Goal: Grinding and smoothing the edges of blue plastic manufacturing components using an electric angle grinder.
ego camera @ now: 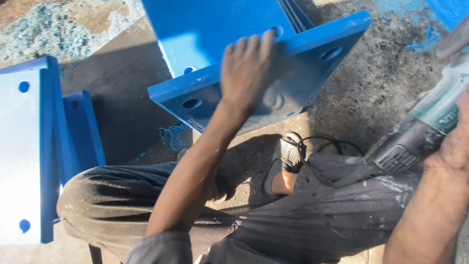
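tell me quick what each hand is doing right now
Left hand: open, flat on the blue plate.
Right hand: closed on a power tool.

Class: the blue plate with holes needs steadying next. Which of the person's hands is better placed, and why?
Left. The left hand already lies flat on the blue plate, while the right hand is away from it, gripping the power tool.

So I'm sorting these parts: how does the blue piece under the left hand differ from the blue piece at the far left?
The blue piece under the left hand lies tilted and shaded, its face scuffed grey; the far-left blue piece sits in sunlight, looking pale and clean. The first is being touched; the second is untouched. Both are thick blue plates with round holes.
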